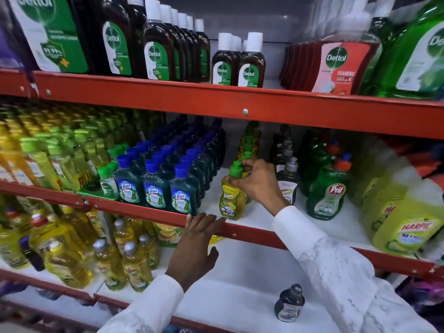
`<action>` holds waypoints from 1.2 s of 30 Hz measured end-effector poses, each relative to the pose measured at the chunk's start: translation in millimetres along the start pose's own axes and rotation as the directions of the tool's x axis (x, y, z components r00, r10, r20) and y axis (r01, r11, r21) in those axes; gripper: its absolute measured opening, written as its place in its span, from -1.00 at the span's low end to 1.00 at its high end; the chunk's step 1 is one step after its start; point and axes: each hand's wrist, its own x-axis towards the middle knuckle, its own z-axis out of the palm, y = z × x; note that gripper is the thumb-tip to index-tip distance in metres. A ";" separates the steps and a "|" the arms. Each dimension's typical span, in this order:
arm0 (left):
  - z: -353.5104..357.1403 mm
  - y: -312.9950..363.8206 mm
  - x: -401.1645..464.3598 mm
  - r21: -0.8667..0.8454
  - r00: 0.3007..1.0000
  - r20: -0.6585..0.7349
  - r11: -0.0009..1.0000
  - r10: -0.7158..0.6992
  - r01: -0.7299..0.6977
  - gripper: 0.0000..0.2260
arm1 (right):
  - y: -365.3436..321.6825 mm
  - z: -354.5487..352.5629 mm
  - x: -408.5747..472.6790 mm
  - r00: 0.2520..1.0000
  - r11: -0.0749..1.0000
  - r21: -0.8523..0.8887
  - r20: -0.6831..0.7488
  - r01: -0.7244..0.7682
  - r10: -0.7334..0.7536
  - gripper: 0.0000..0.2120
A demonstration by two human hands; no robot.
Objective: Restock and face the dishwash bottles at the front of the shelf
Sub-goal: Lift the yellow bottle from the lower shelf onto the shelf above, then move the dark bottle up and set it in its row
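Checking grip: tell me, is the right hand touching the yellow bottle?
Touching. The head view shows the right hand with fingers wrapped around the yellow bottle's neck.

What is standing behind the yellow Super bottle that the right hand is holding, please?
Behind the yellow Super bottle runs a single row of green caps; their bodies are mostly covered by the right hand.

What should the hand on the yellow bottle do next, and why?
Probably let go and bring the next bottle forward. The right hand holds the yellow Super dishwash bottle by its neck; it stands upright at the shelf edge, label out, with more queued behind.
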 end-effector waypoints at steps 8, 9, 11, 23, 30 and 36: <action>1.9 10.5 -2.1 0.112 0.998 0.030 0.993 -0.050 0.046 -0.32 | 17.6 -21.1 -44.8 0.968 0.948 -0.267 -0.130 0.173 -0.213 -0.43; 4.0 15.3 -2.4 0.159 0.997 0.036 0.985 -0.068 0.061 -0.31 | 24.9 -26.1 -57.6 0.944 0.916 -0.344 -0.176 0.205 -0.278 -0.43; 9.3 28.4 -3.3 0.217 0.998 0.020 0.974 -0.068 0.062 -0.32 | 43.7 -33.8 -83.8 0.911 0.861 -0.456 -0.214 0.226 -0.353 -0.42; 68.4 98.3 6.3 0.187 0.996 -0.042 0.980 0.074 -0.064 -0.25 | 220.7 -51.8 -207.1 0.987 0.921 -0.382 -0.101 0.078 -0.125 -0.72; 69.4 101.8 6.2 0.205 0.999 -0.034 0.978 0.038 -0.030 -0.23 | 249.0 -9.8 -198.2 0.853 0.924 -0.271 0.379 -0.269 0.359 -0.56; 64.3 104.7 5.1 0.181 1.000 -0.009 0.984 0.012 -0.010 -0.23 | 233.9 -16.2 -193.8 0.872 0.915 -0.282 0.316 -0.290 0.373 -0.71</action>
